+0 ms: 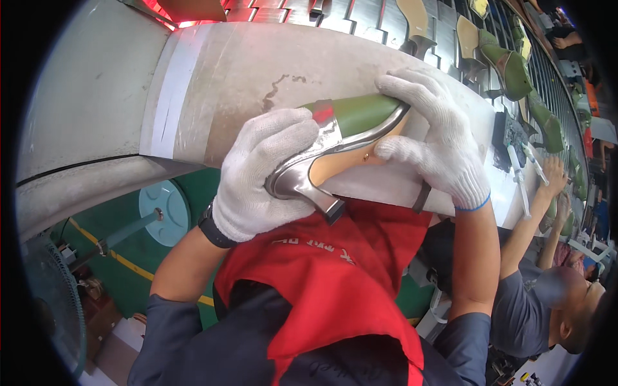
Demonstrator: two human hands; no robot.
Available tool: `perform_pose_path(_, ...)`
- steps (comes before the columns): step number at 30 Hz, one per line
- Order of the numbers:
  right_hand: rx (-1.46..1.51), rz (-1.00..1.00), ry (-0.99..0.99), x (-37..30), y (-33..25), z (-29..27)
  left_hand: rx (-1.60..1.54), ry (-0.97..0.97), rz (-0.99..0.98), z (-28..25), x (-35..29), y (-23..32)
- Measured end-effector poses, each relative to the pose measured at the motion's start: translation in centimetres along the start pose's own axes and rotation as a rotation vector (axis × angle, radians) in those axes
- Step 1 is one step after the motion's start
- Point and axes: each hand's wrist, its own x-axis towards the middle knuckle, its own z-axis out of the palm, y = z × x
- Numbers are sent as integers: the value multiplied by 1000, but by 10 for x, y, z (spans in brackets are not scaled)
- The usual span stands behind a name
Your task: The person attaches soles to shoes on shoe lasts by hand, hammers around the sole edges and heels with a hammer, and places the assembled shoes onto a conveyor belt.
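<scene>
A high-heeled shoe (pixel 367 116) lies on its side between my hands, with a green upper, silvery trim and heel, and a tan sole. My left hand (pixel 261 170), in a white knit glove, wraps round its heel end. The silvery heel points down toward my red apron (pixel 335 283). My right hand (pixel 441 132), gloved the same way, grips the toe end, with fingers over the toe's edge and the thumb against the sole. The left palm hides part of the shoe's back.
Beneath the shoe runs a pale worktop (pixel 257 71) with brown stains. Beyond it is a slatted metal conveyor (pixel 367 19) carrying tan soles with heels and green shoes (pixel 508 67). To the right a co-worker (pixel 534 309) reaches toward the line. A round blue stool (pixel 165 212) stands lower left.
</scene>
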Motion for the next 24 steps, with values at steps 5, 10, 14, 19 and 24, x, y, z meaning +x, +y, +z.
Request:
perform_pose_path(5, -7, 203, -224, 23, -24, -9, 95, -86, 101, -6, -2, -4)
perform_pose_path(10, -106, 133, -251, 26, -27, -5, 151, -70, 175, -3, -8, -13)
perform_pose_path(14, -136, 37, -114, 17, -31, 6, 176, -157, 123, -16, -2, -9)
perform_pose_path(19, -232, -44, -45, 4, -38, 13, 57, -379, -97, -31, 11, -5)
perform_pose_path(24, -240, -70, -7, 3, -35, 19, 14, -391, -336, -28, 25, 15)
